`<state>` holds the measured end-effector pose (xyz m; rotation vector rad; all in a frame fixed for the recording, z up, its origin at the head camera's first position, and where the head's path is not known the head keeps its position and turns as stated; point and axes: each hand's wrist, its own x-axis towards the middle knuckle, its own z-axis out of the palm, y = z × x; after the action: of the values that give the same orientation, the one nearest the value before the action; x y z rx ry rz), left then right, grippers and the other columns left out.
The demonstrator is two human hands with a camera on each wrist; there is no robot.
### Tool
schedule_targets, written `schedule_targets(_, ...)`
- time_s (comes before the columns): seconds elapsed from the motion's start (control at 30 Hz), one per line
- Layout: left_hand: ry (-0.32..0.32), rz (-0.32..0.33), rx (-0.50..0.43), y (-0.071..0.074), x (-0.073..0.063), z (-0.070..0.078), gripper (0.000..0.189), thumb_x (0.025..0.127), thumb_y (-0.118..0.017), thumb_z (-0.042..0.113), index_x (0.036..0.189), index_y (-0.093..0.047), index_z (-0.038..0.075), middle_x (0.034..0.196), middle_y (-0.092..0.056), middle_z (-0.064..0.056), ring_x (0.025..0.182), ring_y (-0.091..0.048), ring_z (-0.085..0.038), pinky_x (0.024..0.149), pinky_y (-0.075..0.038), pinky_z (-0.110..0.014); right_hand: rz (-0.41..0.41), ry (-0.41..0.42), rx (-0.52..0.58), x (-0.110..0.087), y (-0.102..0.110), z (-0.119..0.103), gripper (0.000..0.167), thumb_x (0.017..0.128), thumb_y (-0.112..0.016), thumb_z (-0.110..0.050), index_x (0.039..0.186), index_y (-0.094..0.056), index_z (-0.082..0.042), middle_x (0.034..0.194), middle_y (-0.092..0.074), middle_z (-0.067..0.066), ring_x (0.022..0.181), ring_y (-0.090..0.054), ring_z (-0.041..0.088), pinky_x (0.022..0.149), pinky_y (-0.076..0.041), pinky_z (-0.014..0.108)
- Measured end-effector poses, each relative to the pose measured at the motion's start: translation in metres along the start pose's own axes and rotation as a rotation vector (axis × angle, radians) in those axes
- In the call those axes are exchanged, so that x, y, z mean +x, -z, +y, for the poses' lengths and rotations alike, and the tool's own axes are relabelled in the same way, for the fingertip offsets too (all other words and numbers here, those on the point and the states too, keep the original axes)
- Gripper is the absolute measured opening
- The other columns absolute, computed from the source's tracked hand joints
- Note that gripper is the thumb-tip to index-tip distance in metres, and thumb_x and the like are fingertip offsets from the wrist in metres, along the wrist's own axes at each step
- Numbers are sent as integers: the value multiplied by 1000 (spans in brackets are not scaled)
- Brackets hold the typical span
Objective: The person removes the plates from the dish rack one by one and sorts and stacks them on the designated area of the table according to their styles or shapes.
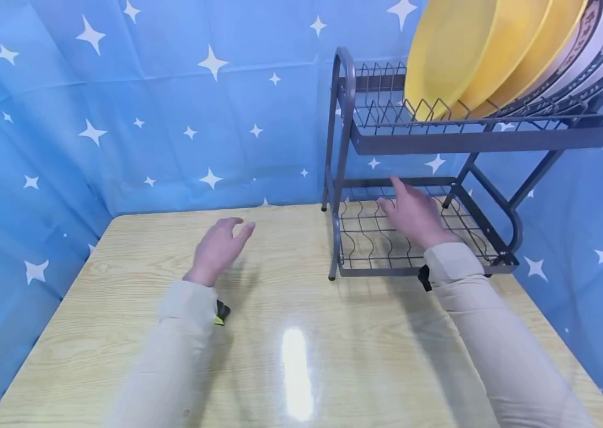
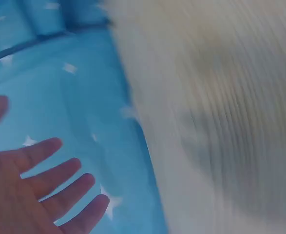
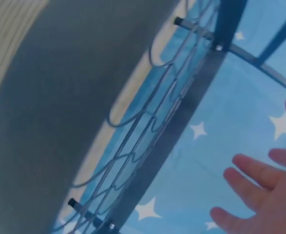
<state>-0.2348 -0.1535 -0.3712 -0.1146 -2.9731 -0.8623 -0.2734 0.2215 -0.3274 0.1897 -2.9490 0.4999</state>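
Over the lower wire shelf of a grey dish rack, the right hand has its fingers spread, gripping nothing; the left hand, also spread and bare, is above the wood-grained table, left of the rack. Yellow plates and patterned white plates stand on edge in the upper tier, before a starry blue curtain.

Your head view is bright, with white glare and soft shadows on the counter, while motion blur streaks your left-wrist view.
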Motion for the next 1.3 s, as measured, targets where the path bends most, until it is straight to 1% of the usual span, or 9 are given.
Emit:
schedule_targets(0.1,10,-11,-167,-14,-4,14,67,85,-30,65,124,-50,14,127,-47,-8,114,-45,-25,91,-37,-43,31,-14,71,-6,5,-3,70,90,-31,-55,144,-8,-18,133,-41,17,96,-55,34,83,-39,53)
schedule_targets(0.3,-9,-78,-379,-55,-11,40,64,82,-34,68,117,-55,19,112,-57,2,101,-53,-17,84,-43,-37,63,-14,144,-28,22,-12,61,92,-30,-52,139,-30,-13,135,-39,14,117,-39,37,92,-30,56)
schedule_targets(0.4,-15,-145,-506,-73,-15,47,66,79,-35,70,114,-57,19,106,-60,4,97,-55,-14,83,-44,-36,116,20,168,-39,25,-22,53,93,-32,-48,130,-44,-12,129,-45,11,114,-42,33,91,-32,53)
schedule_targets(0.5,-20,-235,-672,-87,-18,50,61,83,-38,64,115,-56,15,107,-61,1,99,-57,-17,84,-45,-36,203,47,233,-49,23,-30,48,93,-35,-44,125,-49,-12,120,-51,9,106,-48,29,85,-37,49)
schedule_targets(0.63,-31,-293,-856,-99,-17,54,54,88,-40,54,117,-55,10,112,-60,-6,105,-54,-24,87,-43,-41,318,84,353,-60,18,-38,43,93,-40,-40,123,-52,-12,111,-56,6,95,-54,23,80,-43,42)
schedule_targets(0.8,-47,-309,-920,-109,-18,58,57,88,-39,56,117,-55,10,116,-57,-6,111,-50,-25,91,-40,-42,412,124,433,-69,13,-44,40,93,-42,-35,123,-51,-10,107,-58,5,93,-55,19,78,-45,39)
schedule_targets(1.0,50,-336,-1050,-124,-28,59,56,86,-43,56,116,-58,12,119,-56,-4,113,-49,-23,93,-39,-41,503,166,518,-77,16,-51,39,93,-44,-31,131,-41,-22,108,-59,-3,97,-54,12,78,-45,33)
schedule_targets(1.1,80,-343,-1118,-124,-34,62,53,86,-45,52,116,-59,10,119,-56,-6,114,-49,-25,94,-37,-42,562,186,534,-81,20,-56,41,93,-45,-27,133,-37,-27,109,-59,-5,95,-55,10,76,-44,25)
schedule_targets(1.3,87,-278,-1138,-139,-34,63,47,86,-49,49,115,-59,13,115,-58,-3,111,-51,-21,91,-41,-37,644,192,586,-81,30,-67,51,92,-46,-23,138,-24,-29,116,-53,-5,100,-53,13,77,-41,21)
